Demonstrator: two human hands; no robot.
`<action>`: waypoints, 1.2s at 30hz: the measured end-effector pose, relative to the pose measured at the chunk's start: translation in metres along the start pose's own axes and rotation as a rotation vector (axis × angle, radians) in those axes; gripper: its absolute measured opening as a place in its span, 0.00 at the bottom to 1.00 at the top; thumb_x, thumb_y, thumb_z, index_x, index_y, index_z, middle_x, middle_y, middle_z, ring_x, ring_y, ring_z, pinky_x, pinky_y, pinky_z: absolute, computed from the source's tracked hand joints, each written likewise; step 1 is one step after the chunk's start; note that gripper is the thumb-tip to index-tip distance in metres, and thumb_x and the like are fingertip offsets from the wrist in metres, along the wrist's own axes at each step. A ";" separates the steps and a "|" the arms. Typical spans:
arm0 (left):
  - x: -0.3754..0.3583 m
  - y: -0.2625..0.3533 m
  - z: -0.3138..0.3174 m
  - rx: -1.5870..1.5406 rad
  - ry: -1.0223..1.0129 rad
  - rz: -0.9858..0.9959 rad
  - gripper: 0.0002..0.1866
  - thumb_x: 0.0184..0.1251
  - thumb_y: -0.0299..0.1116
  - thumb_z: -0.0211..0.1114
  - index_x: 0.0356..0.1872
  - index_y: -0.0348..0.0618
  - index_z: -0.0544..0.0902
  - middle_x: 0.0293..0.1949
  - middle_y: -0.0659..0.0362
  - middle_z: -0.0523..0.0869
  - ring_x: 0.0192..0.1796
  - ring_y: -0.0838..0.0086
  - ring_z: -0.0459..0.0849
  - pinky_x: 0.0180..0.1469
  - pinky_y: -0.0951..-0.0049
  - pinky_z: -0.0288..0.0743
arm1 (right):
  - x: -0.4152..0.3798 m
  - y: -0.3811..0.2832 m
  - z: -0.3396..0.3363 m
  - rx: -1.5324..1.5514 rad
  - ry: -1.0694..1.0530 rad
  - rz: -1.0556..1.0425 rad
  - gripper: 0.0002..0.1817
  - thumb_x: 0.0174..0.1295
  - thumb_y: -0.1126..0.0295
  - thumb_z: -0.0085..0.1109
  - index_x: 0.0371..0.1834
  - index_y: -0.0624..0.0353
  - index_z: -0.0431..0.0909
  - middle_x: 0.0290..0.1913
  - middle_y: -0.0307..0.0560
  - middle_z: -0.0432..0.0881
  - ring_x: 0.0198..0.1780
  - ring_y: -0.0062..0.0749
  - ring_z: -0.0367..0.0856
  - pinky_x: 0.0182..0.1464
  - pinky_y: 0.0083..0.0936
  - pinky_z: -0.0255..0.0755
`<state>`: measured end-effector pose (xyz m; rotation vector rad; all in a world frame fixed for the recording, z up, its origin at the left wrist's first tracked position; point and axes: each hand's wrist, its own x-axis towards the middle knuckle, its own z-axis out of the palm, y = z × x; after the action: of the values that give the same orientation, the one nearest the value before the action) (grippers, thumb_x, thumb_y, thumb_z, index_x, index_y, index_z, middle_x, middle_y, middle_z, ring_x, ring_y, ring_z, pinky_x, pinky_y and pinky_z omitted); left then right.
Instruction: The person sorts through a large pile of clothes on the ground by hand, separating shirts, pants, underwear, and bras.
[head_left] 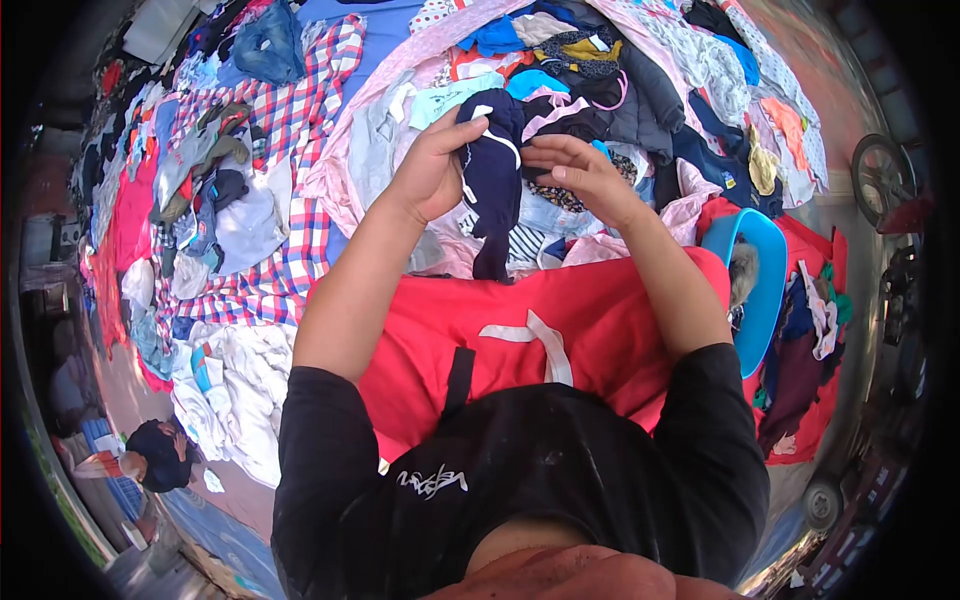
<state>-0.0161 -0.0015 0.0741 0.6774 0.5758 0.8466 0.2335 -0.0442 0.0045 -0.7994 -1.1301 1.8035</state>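
A navy garment with white lettering and white trim [487, 185] hangs in front of me, its lower end over the edge of a red cloth [620, 300] across my lap. My left hand [435, 170] pinches its upper left side between thumb and fingers. My right hand [585, 175] is at the garment's right side, fingers stretched out and apart, fingertips close to the fabric. Under and behind both hands lies a mixed heap of clothes [590, 75] on a pink patterned sheet [345, 150]. A striped piece [527, 243] shows just below the navy garment.
On my left, a red-and-blue checked cloth [310, 130] bears more clothes, with a white pile [255, 390] nearer me. A blue plastic basin [765, 290] stands at my right, beside dark clothes [795, 370]. Another person [160, 455] is at the lower left. A wheel [882, 180] stands far right.
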 end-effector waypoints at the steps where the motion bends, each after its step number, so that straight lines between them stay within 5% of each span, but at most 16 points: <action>1: -0.001 -0.003 0.001 -0.056 -0.125 -0.032 0.21 0.76 0.32 0.58 0.65 0.35 0.73 0.60 0.51 0.82 0.61 0.64 0.84 0.63 0.60 0.80 | 0.000 0.005 0.016 0.144 -0.096 -0.030 0.38 0.64 0.56 0.70 0.74 0.57 0.66 0.67 0.50 0.77 0.69 0.38 0.74 0.69 0.38 0.67; 3: -0.006 -0.004 0.012 -0.121 -0.395 -0.064 0.23 0.78 0.36 0.57 0.68 0.36 0.71 0.64 0.50 0.78 0.66 0.59 0.80 0.66 0.52 0.77 | 0.000 0.023 0.024 0.387 -0.183 -0.010 0.47 0.55 0.47 0.76 0.75 0.55 0.65 0.67 0.45 0.76 0.68 0.40 0.75 0.69 0.40 0.67; 6: -0.011 0.007 0.020 0.361 -0.176 0.010 0.25 0.80 0.45 0.57 0.66 0.36 0.73 0.61 0.49 0.80 0.61 0.58 0.83 0.53 0.61 0.85 | -0.001 0.026 0.018 0.543 -0.162 0.149 0.49 0.55 0.46 0.76 0.77 0.55 0.63 0.71 0.47 0.74 0.70 0.43 0.74 0.73 0.45 0.67; 10: 0.003 0.012 -0.019 0.441 0.419 0.215 0.21 0.80 0.44 0.56 0.59 0.36 0.76 0.59 0.48 0.81 0.54 0.59 0.88 0.44 0.67 0.84 | 0.002 0.032 0.011 0.709 -0.052 0.181 0.41 0.68 0.45 0.61 0.78 0.56 0.61 0.74 0.53 0.70 0.74 0.48 0.70 0.76 0.49 0.62; 13: 0.007 0.013 -0.028 0.357 0.458 0.270 0.18 0.79 0.43 0.58 0.55 0.37 0.77 0.56 0.49 0.81 0.53 0.61 0.88 0.42 0.69 0.84 | 0.006 0.047 0.006 0.644 0.071 0.361 0.28 0.71 0.55 0.62 0.69 0.56 0.73 0.63 0.49 0.82 0.62 0.43 0.82 0.66 0.43 0.75; 16: 0.010 -0.006 -0.029 0.468 0.315 0.198 0.18 0.76 0.41 0.62 0.53 0.36 0.78 0.51 0.53 0.83 0.49 0.67 0.88 0.38 0.70 0.83 | 0.010 0.079 0.012 -0.170 0.285 0.410 0.19 0.67 0.63 0.65 0.57 0.61 0.82 0.52 0.49 0.87 0.52 0.38 0.86 0.56 0.35 0.79; 17: 0.011 -0.015 -0.026 0.593 0.269 0.185 0.15 0.75 0.38 0.63 0.51 0.36 0.80 0.48 0.54 0.84 0.46 0.68 0.88 0.36 0.70 0.83 | 0.007 0.134 -0.030 -0.752 0.126 0.446 0.19 0.63 0.57 0.68 0.46 0.63 0.87 0.48 0.55 0.88 0.50 0.45 0.88 0.53 0.39 0.81; 18: 0.002 -0.012 -0.014 0.738 0.204 0.174 0.14 0.73 0.36 0.65 0.49 0.36 0.81 0.43 0.53 0.86 0.43 0.70 0.89 0.37 0.69 0.83 | 0.002 0.107 -0.001 -1.496 -0.087 0.623 0.20 0.61 0.56 0.67 0.44 0.65 0.87 0.49 0.61 0.88 0.52 0.52 0.87 0.56 0.41 0.79; 19: -0.005 -0.012 -0.005 0.898 0.174 0.230 0.13 0.71 0.35 0.65 0.48 0.35 0.82 0.40 0.52 0.87 0.42 0.70 0.89 0.37 0.67 0.83 | -0.016 0.134 -0.015 -1.704 -0.231 0.508 0.22 0.57 0.52 0.66 0.39 0.63 0.87 0.49 0.66 0.86 0.52 0.57 0.86 0.54 0.45 0.80; 22: -0.004 -0.037 -0.002 1.102 0.019 0.415 0.12 0.67 0.34 0.68 0.44 0.35 0.83 0.35 0.48 0.88 0.38 0.65 0.90 0.39 0.63 0.81 | -0.035 0.175 -0.027 -1.701 -0.540 0.822 0.20 0.57 0.55 0.66 0.44 0.60 0.89 0.50 0.60 0.88 0.53 0.52 0.87 0.55 0.44 0.81; 28: -0.017 -0.058 -0.006 1.231 -0.429 0.109 0.15 0.63 0.41 0.67 0.41 0.38 0.85 0.39 0.47 0.89 0.43 0.56 0.89 0.46 0.59 0.80 | 0.019 0.142 -0.024 -1.657 -0.799 0.876 0.18 0.59 0.59 0.64 0.46 0.61 0.88 0.45 0.54 0.90 0.47 0.47 0.90 0.49 0.45 0.81; 31: -0.027 -0.053 0.000 1.306 -0.659 -0.128 0.19 0.64 0.43 0.66 0.46 0.38 0.84 0.42 0.45 0.89 0.46 0.53 0.88 0.48 0.57 0.80 | 0.131 0.135 -0.095 -1.646 -0.543 0.641 0.17 0.62 0.62 0.64 0.48 0.62 0.87 0.43 0.51 0.91 0.43 0.43 0.91 0.45 0.45 0.82; 32: -0.032 -0.052 0.003 1.344 -0.658 -0.115 0.20 0.64 0.43 0.66 0.48 0.38 0.84 0.43 0.44 0.88 0.47 0.52 0.87 0.49 0.56 0.79 | 0.157 0.049 -0.039 -0.959 -0.074 0.938 0.20 0.68 0.65 0.60 0.59 0.65 0.80 0.43 0.49 0.91 0.37 0.45 0.91 0.41 0.47 0.83; 33: -0.036 -0.051 0.006 1.376 -0.661 -0.104 0.21 0.64 0.43 0.66 0.50 0.38 0.83 0.43 0.44 0.88 0.48 0.51 0.87 0.50 0.55 0.79 | 0.183 0.003 -0.029 -0.652 0.131 0.581 0.27 0.71 0.66 0.57 0.69 0.68 0.68 0.49 0.50 0.89 0.46 0.46 0.90 0.46 0.48 0.82; 34: -0.038 -0.050 0.008 1.408 -0.664 -0.088 0.22 0.64 0.44 0.66 0.52 0.38 0.82 0.44 0.43 0.88 0.49 0.50 0.87 0.51 0.54 0.79 | 0.209 -0.044 -0.021 -0.246 0.134 0.172 0.31 0.73 0.66 0.56 0.74 0.69 0.60 0.74 0.61 0.68 0.74 0.47 0.69 0.66 0.45 0.74; 36: -0.040 -0.052 0.008 1.427 -0.658 -0.088 0.24 0.64 0.44 0.67 0.55 0.38 0.81 0.46 0.42 0.87 0.50 0.47 0.86 0.52 0.52 0.78 | 0.228 -0.128 0.006 0.122 0.205 -0.546 0.29 0.76 0.64 0.52 0.76 0.63 0.60 0.80 0.56 0.57 0.80 0.46 0.58 0.76 0.48 0.60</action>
<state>-0.0076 -0.0620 0.0483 2.0994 0.5302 -0.0480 0.1678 0.1878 0.1063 -0.5227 -0.9752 1.2886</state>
